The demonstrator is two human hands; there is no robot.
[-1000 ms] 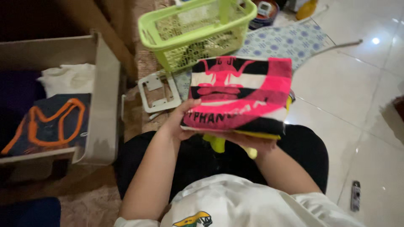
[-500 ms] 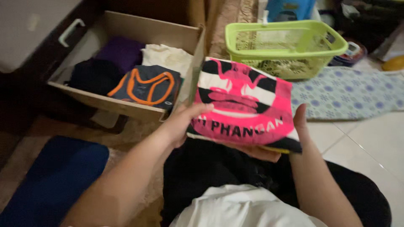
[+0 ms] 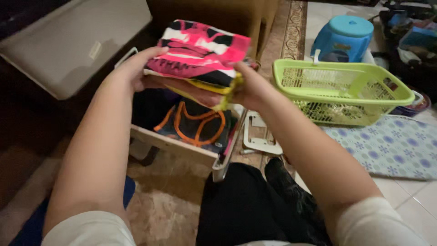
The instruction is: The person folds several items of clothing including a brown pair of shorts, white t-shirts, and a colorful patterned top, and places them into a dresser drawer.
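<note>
Head view: folded pink, black and white garment (image 3: 200, 50) sits at twelve o'clock above the open drawer (image 3: 182, 148), left hand (image 3: 136, 68) and right hand (image 3: 248, 89) clamped on its ends; green basket (image 3: 341, 91) at three o'clock.

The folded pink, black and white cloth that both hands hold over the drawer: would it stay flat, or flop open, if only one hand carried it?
The folded cloth is probably soft: the left hand and right hand support it from both sides. A yellow piece droops beneath it, so edges likely sag. One-handed, the folds may slip apart. It looks light.
</note>
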